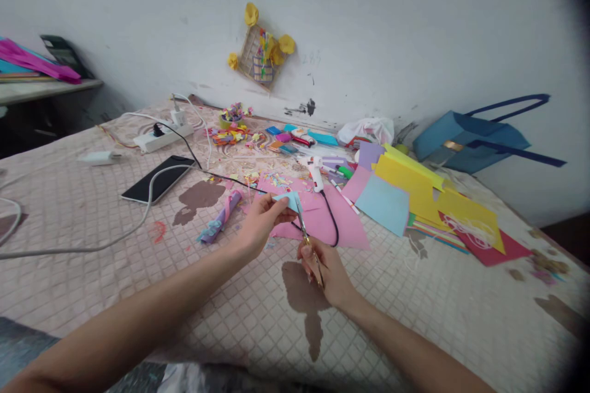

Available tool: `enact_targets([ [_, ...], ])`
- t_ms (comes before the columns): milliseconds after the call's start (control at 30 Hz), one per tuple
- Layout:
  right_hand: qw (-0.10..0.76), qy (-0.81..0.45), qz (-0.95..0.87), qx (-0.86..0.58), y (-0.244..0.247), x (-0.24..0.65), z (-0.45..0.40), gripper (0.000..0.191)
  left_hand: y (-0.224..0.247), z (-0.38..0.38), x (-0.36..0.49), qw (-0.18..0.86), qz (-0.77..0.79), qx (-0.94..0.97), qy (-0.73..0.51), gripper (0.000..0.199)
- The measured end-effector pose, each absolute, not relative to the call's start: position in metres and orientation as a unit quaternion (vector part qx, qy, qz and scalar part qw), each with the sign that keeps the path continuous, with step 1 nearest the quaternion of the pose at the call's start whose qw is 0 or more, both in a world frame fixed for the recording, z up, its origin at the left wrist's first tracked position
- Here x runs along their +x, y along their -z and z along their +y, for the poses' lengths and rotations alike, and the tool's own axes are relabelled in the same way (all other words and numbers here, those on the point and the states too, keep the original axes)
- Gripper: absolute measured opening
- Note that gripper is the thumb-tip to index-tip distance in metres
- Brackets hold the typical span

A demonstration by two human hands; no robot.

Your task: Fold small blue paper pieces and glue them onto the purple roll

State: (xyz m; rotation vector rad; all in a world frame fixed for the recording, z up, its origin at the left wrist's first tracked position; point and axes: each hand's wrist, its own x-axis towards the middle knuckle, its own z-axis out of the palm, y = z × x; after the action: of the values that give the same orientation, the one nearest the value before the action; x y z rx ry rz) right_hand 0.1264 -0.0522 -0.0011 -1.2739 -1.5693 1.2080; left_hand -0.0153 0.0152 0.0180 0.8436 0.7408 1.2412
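Observation:
My left hand [263,221] pinches a small piece of light blue paper [288,199] above the pink sheets. In my right hand [329,270] is a pair of scissors [303,224], its blades pointing up and away at the paper's right edge. Whether the blades are apart is too small to tell. Beneath and beyond both hands lie pink paper sheets [343,221] strewn with tiny paper scraps [278,182]. A white glue gun [315,173] with a black cord rests on them. Left of my left hand lies a rolled purple paper tube [224,218] with blue and pink trim.
A phone [159,178], a power strip [163,137] and loose cables occupy the left side. Yellow paper [408,187], light blue paper [383,204] and a blue bag [470,141] stand on the right. A small pot of paper flowers [232,116] sits near the wall.

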Motion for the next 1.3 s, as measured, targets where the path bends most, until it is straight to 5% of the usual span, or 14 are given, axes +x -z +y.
enact_targets([
  [1300, 0.394, -0.485, -0.594, -0.507, 0.0052, 0.1290, -0.0505, 0.052, -0.0189, 0.0077, -0.0114, 0.686, 0.336, 0.383, -0.520, 0.020],
])
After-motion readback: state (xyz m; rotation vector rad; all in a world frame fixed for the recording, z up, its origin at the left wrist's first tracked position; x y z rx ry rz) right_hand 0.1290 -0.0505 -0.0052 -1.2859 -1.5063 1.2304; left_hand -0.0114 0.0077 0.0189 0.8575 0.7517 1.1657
